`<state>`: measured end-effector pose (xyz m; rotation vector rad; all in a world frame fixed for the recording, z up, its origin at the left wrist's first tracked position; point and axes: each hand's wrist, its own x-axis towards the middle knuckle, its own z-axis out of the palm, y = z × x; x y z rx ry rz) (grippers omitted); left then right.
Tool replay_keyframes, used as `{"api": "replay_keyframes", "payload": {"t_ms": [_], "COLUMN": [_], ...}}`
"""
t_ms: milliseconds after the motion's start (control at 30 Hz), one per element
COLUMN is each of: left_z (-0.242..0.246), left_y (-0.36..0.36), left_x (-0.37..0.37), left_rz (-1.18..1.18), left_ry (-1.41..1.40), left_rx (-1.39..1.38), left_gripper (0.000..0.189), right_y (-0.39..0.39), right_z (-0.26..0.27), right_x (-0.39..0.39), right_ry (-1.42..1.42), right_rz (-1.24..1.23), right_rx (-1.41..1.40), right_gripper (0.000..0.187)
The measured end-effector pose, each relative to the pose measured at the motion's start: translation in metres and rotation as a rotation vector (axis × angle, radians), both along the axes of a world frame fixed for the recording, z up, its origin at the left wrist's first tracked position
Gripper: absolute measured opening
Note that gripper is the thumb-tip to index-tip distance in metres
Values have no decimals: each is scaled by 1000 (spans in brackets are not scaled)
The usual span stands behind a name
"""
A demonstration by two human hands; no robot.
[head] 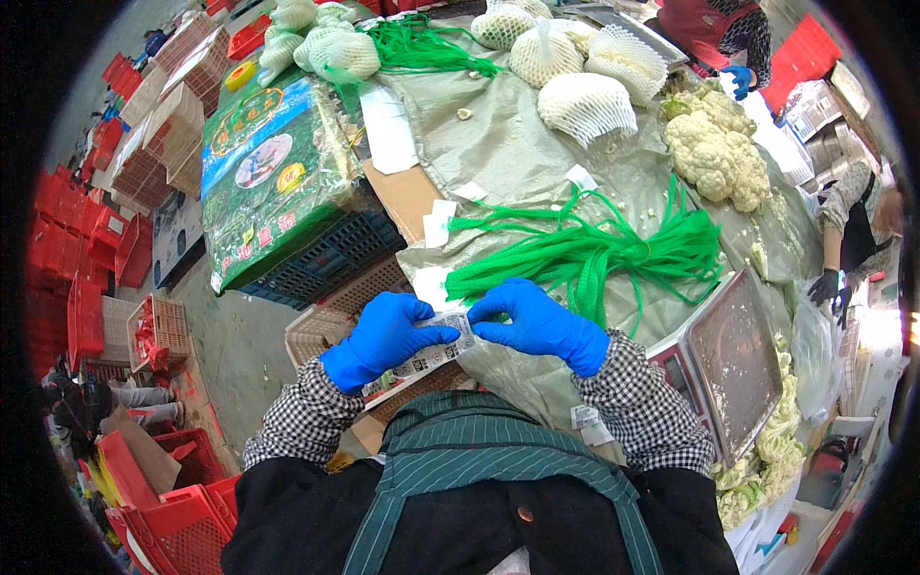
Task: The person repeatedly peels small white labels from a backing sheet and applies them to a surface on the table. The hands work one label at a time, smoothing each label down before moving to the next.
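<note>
A strip of printed white labels is held in front of my chest. My left hand, in a blue glove, pinches the strip between thumb and forefinger. At the strip's upper end, the thumb and forefinger of my right hand, also blue-gloved, close on its edge. Just beyond my hands lies a bundle of green mesh net sleeves on a grey tarp-like sheet. Small white paper pieces rest at the left ends of the sleeves. The writing on the strip is too small to tell.
A metal-topped scale stands right, near bare cauliflowers. Cauliflowers in white foam nets sit farther back. A printed green carton sheet covers a blue crate on the left. Two co-workers are at right.
</note>
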<state>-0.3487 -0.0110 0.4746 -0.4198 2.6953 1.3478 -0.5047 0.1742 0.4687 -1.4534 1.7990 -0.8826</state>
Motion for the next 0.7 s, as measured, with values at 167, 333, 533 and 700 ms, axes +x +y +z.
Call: {"api": "replay_keyframes", "payload": {"t_ms": [167,333,533,700], "left_z": [-13,-4,-1,-28], "left_y": [4,-3,29,47], "left_x": [-2,11,21,40], "left_rz": [-45,-257,-35,9], "left_ry": [-102,32,-143,-229], "left_rx": [35,236,761,805], "left_gripper": [47,37,29,34], "right_y": [-5,-1,11,67], "right_z": [-4,-19,-25,-5], "right_x": [10,9,25,9], "right_ry": [-468,-589,-368,-87], "right_rz": [-50,-125,-249,-294], "right_rx": [13,140,-56,227], "right_gripper": [38,39,31,34]}}
